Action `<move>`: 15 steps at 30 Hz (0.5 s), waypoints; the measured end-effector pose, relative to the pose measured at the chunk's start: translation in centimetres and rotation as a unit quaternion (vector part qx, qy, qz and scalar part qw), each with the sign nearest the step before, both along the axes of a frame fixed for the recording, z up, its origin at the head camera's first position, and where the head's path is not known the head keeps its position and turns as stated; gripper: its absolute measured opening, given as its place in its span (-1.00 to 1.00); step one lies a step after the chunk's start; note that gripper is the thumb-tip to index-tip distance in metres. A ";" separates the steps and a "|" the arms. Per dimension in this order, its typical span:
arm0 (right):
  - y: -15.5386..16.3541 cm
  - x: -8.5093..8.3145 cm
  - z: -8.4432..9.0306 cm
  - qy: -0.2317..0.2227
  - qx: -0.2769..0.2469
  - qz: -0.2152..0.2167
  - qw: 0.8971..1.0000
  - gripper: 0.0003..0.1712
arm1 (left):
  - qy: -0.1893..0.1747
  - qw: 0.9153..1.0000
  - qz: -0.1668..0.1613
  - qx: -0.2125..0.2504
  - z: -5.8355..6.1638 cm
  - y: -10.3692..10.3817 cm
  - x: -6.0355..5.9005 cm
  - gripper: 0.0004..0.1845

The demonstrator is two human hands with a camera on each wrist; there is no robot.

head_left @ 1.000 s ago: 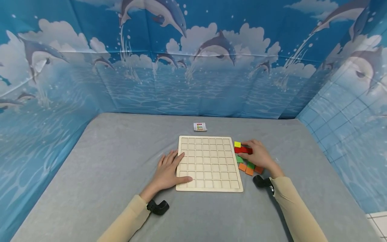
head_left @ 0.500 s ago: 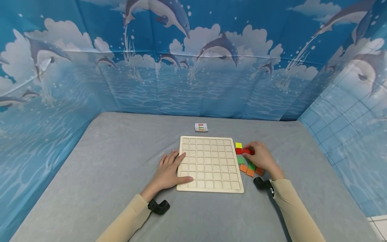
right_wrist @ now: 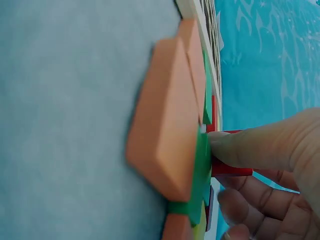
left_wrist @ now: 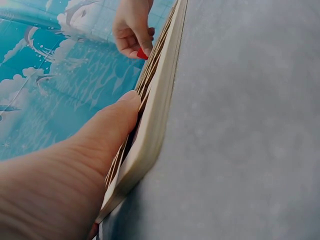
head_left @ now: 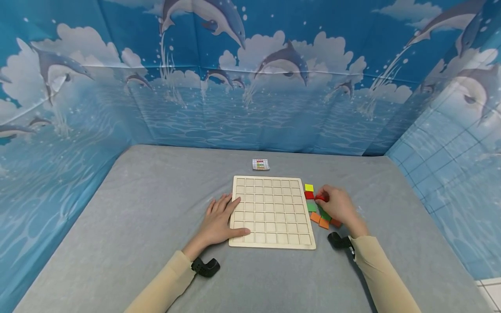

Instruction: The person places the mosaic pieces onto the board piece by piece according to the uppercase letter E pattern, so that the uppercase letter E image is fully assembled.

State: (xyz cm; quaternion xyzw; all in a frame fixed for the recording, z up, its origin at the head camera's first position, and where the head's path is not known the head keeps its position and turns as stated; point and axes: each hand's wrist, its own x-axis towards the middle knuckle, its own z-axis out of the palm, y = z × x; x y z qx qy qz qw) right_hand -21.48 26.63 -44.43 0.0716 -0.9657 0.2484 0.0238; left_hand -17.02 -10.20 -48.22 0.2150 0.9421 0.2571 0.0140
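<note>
A person's left hand (head_left: 219, 219) lies flat with straight fingers on the near left edge of a wooden grid board (head_left: 271, 211) on a grey table (head_left: 137, 217). Their right hand (head_left: 337, 206) pinches a red tile (head_left: 322, 198) just right of the board, among yellow (head_left: 308, 188), green (head_left: 311, 207) and orange tiles (head_left: 315, 217).

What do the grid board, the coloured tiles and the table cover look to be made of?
Grid board: pale, unpainted wood or plywood by its look, matt, with thin dark grid lines that may be engraved. Coloured tiles, including the red tile that the right hand pinches: probably painted wood or plastic, smooth and matt with bevelled edges; cannot tell which. Table cover: grey fabric, soft-looking, slightly wrinkled.
</note>
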 end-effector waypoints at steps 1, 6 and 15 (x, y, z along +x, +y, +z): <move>-0.1 0.1 0.1 0.001 0.000 0.004 1.000 -0.87 | 0.001 1.000 -0.001 0.001 0.0 0.0 0.0 0.06; -0.8 0.5 0.4 0.019 -0.017 0.008 1.000 -0.87 | 0.003 1.000 -0.005 0.002 0.1 0.0 0.0 0.04; -3.4 0.3 0.6 0.052 -0.056 0.042 0.996 -0.89 | 0.006 1.000 -0.008 0.004 0.1 0.0 0.0 0.04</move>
